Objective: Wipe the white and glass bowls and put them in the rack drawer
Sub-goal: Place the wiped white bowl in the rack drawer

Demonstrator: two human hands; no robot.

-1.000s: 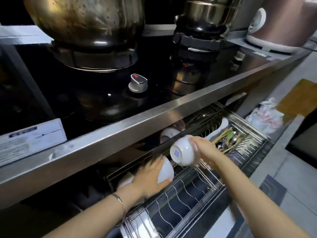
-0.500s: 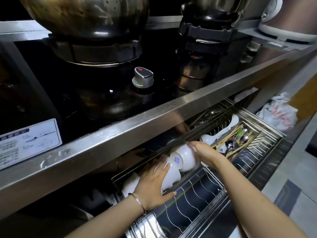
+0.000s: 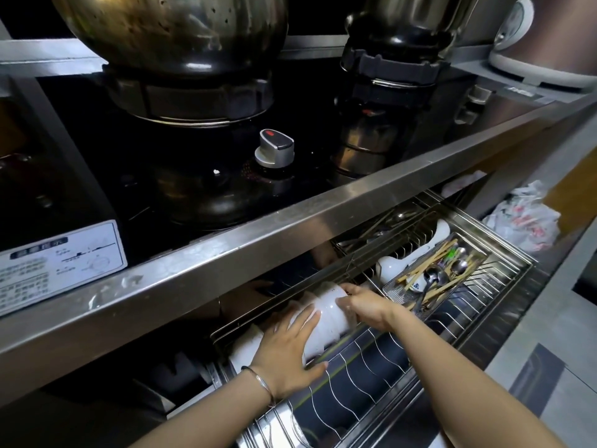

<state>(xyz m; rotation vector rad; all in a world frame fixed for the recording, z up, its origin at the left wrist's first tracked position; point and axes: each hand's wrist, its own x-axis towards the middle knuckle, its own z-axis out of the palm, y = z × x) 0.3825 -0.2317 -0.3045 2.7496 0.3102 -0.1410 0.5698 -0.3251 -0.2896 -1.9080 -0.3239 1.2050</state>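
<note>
My left hand (image 3: 287, 349) lay flat on the white bowls (image 3: 326, 313) in the rack drawer (image 3: 510, 263); my right hand (image 3: 368, 307) gripped their rim.

A brushed stainless-steel counter edge (image 3: 290, 227) runs diagonally below a glossy black glass hob (image 3: 200, 176); a big round-bottomed steel pan (image 3: 168, 30) and a tall steel pot (image 3: 403, 21) sit on black burner rings (image 3: 193, 98) — a silver knob with a red mark (image 3: 274, 148) between them; pale grey floor (image 3: 549, 331) at right; dim light.
</note>
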